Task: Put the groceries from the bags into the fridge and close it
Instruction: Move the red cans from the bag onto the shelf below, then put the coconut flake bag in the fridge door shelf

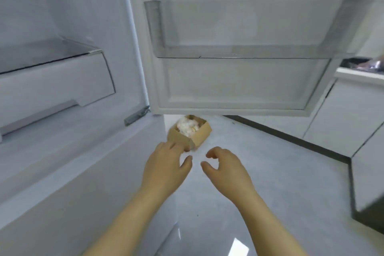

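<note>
Brown bag (199, 137) on floor (270, 172) looked light, thin, easy to squash. Prob. best held by both sides, low. Left hand (166, 164) & right hand (226, 170) were near it, grip apart, empty.

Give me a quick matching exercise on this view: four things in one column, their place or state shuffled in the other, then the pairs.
Things
1. fridge door
2. brown bag
3. door shelf
4. right hand

Place or state
A. on the floor, white contents showing
B. fingers loosely curled, holding nothing
C. swung open
D. clear plastic, fixed to the door's inner side

Pairs: 1-C, 2-A, 3-D, 4-B
</note>
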Tool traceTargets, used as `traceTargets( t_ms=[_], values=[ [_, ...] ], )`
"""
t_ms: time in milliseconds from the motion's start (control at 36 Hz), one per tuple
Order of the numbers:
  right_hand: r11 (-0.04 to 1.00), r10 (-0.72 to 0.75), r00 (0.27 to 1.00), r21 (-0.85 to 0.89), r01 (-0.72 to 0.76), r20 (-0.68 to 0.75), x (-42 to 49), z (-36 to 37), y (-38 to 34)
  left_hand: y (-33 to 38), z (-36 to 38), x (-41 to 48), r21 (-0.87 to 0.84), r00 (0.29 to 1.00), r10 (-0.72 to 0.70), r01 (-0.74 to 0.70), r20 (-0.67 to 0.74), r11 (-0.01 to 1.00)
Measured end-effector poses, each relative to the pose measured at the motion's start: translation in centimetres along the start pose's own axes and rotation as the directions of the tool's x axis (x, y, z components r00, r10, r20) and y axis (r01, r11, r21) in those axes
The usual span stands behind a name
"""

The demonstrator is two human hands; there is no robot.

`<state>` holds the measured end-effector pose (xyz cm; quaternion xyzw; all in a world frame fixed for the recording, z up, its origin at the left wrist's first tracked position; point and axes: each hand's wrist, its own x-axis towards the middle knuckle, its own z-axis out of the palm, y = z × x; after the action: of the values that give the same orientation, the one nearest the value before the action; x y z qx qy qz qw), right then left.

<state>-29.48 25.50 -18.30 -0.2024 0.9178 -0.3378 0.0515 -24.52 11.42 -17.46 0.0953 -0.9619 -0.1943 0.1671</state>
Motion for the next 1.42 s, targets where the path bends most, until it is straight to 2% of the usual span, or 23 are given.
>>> traceTargets(
  t_ms=[167, 306, 611, 806, 917, 1056, 1194, 1417],
  values=[
    [0.978, 0.207, 0.967, 0.033, -0.205, -0.145, -3.9, -5.3, 6.9, 8.3, 4.4, 0.6, -0.086, 0.976, 0.183, -0.173, 0.119, 0.981],
    [0.937, 0.35, 0.907, 0.068, -0.344, -0.235, -8.9, -10.1, 13.6, 16.7, 8.9, -0.1, -0.134, 0.916, 0.345, -0.323, 0.205, 0.937],
    [0.813, 0.573, 0.715, 0.171, -0.556, -0.401, -22.1, -21.3, 26.4, 36.8, 17.0, -5.7, -0.277, 0.728, 0.601, -0.534, 0.331, 0.799],
    [0.699, 0.68, 0.546, 0.206, -0.685, -0.489, -31.0, -26.6, 32.2, 47.9, 21.3, -10.8, -0.396, 0.584, 0.739, -0.624, 0.337, 0.674],
    [0.636, 0.727, 0.443, 0.271, -0.722, -0.525, -35.0, -28.8, 34.2, 52.8, 22.8, -13.3, -0.458, 0.49, 0.806, -0.663, 0.332, 0.592],
    [0.594, 0.748, 0.363, 0.317, -0.739, -0.555, -37.7, -30.3, 35.9, 57.2, 24.3, -14.7, -0.495, 0.387, 0.867, -0.713, 0.314, 0.497],
    [0.571, 0.755, 0.31, 0.346, -0.745, -0.578, -37.6, -31.6, 38.1, 60.0, 26.3, -14.0, -0.531, 0.35, 0.886, -0.71, 0.303, 0.462],
    [0.559, 0.757, 0.287, 0.355, -0.749, -0.587, -32.0, -35.1, 42.8, 64.0, 30.0, -7.9, -0.546, 0.336, 0.9, -0.716, 0.277, 0.435]
  ],
)
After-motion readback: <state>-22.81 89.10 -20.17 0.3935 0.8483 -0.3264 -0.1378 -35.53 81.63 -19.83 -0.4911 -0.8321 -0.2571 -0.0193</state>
